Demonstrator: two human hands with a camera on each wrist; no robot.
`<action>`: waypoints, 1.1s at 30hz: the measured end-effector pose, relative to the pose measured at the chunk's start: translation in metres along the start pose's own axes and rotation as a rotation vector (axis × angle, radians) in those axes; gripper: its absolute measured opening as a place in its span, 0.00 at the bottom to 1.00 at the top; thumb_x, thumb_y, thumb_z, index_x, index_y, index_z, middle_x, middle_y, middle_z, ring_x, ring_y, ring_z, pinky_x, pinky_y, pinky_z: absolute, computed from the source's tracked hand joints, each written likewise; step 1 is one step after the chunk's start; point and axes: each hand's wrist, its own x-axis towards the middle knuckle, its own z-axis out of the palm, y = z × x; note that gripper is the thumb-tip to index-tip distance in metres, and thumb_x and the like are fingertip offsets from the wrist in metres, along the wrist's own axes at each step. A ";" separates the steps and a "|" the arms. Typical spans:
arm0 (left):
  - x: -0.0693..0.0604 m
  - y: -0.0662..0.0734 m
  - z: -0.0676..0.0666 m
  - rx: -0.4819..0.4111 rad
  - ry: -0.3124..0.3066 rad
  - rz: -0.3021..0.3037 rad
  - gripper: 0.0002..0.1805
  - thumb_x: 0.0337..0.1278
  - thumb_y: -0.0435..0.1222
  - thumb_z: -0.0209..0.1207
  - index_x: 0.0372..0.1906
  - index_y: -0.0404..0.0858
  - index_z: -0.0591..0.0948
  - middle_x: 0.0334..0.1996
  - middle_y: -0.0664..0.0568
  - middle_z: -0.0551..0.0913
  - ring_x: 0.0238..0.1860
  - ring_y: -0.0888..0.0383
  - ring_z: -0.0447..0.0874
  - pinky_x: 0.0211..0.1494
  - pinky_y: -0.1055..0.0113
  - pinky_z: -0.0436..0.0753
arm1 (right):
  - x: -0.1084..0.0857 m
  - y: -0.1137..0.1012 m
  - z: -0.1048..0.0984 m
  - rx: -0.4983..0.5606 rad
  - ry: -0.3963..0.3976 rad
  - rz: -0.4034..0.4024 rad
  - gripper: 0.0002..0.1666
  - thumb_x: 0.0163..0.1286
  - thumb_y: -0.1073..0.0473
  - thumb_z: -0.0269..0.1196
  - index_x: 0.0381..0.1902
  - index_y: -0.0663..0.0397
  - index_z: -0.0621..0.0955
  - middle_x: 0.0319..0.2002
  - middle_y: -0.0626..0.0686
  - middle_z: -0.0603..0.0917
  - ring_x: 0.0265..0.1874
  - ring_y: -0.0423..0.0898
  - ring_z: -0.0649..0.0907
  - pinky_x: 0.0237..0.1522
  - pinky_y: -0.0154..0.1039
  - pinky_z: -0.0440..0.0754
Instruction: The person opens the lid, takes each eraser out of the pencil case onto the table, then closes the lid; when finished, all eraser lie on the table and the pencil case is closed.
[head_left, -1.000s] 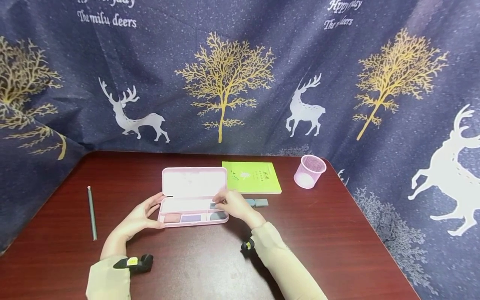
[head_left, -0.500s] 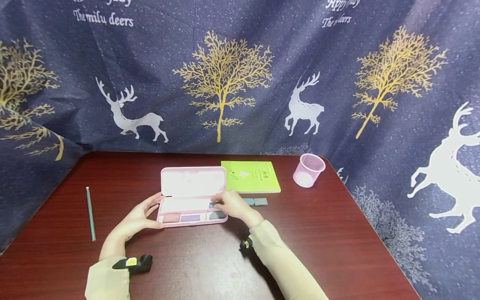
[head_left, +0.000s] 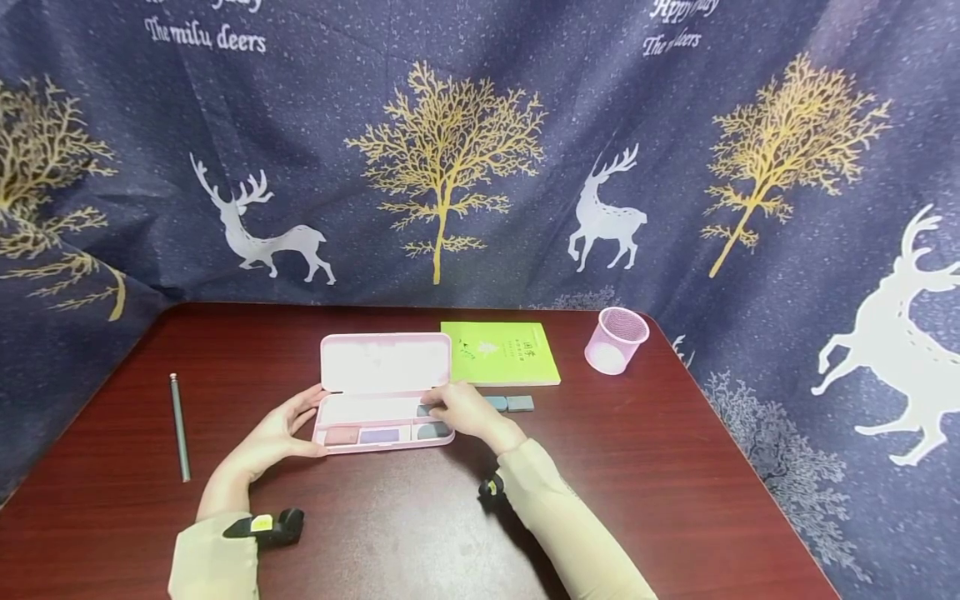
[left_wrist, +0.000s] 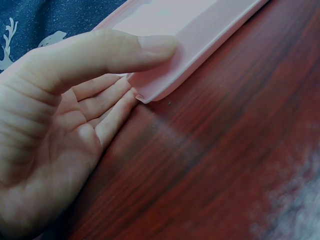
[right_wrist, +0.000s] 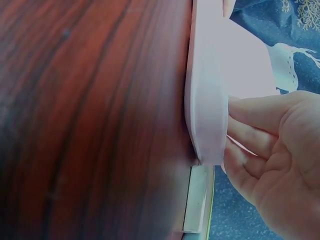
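A pink pencil case (head_left: 386, 364) lies with its lid raised at the back. My left hand (head_left: 272, 435) grips its left end; in the left wrist view the thumb (left_wrist: 157, 47) rests over the case's wall (left_wrist: 195, 57), the other fingers lie beyond. My right hand (head_left: 471, 410) reaches into the rear compartment at the right end, thumb and fingertips curled at a small grey-blue block (head_left: 423, 411) they partly hide. The right wrist view shows its fingers (right_wrist: 255, 112) behind the end wall (right_wrist: 207, 105). A pink block (head_left: 341, 436), purple block (head_left: 378, 437) and dark grey-green block (head_left: 432, 430) lie in the front compartments.
Right of the case lie a blue block (head_left: 497, 403) and a grey-blue block (head_left: 520, 404), below a lime-green book (head_left: 510, 354). A pink mesh pen cup (head_left: 615, 342) stands at the back right. A dark pencil (head_left: 180, 429) lies at the left.
The head view has shifted slightly. Both hands and the case otherwise stay as they were.
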 end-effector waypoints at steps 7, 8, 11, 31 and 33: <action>0.002 0.000 0.000 0.021 0.002 -0.024 0.58 0.40 0.30 0.73 0.75 0.28 0.50 0.72 0.28 0.56 0.71 0.29 0.53 0.56 0.89 0.69 | 0.003 0.001 0.000 0.009 0.007 -0.011 0.14 0.66 0.68 0.62 0.49 0.59 0.84 0.46 0.53 0.88 0.50 0.46 0.85 0.56 0.37 0.81; 0.002 0.000 0.000 0.021 0.004 -0.028 0.58 0.39 0.30 0.73 0.75 0.29 0.50 0.72 0.28 0.56 0.71 0.29 0.53 0.56 0.89 0.69 | 0.003 0.001 0.000 0.016 0.010 -0.011 0.14 0.66 0.68 0.62 0.49 0.59 0.84 0.46 0.53 0.88 0.50 0.46 0.85 0.56 0.37 0.81; 0.001 0.001 0.000 0.026 0.000 -0.022 0.58 0.40 0.30 0.73 0.75 0.28 0.50 0.72 0.28 0.56 0.71 0.28 0.53 0.56 0.89 0.68 | 0.004 0.000 -0.002 0.051 0.016 -0.003 0.15 0.65 0.69 0.62 0.49 0.61 0.84 0.46 0.55 0.88 0.49 0.47 0.86 0.56 0.37 0.81; 0.001 -0.001 0.000 0.008 0.000 0.009 0.58 0.38 0.27 0.73 0.75 0.27 0.51 0.71 0.27 0.58 0.70 0.28 0.54 0.57 0.90 0.67 | 0.006 -0.003 -0.005 0.047 -0.008 0.007 0.17 0.65 0.69 0.63 0.52 0.63 0.84 0.48 0.56 0.88 0.51 0.47 0.86 0.58 0.38 0.81; 0.001 -0.001 0.000 0.005 0.000 0.010 0.58 0.38 0.27 0.73 0.75 0.27 0.51 0.71 0.27 0.58 0.70 0.28 0.54 0.57 0.90 0.68 | 0.005 -0.003 -0.005 0.033 -0.013 0.006 0.16 0.65 0.69 0.63 0.51 0.62 0.84 0.47 0.55 0.88 0.51 0.46 0.86 0.57 0.38 0.81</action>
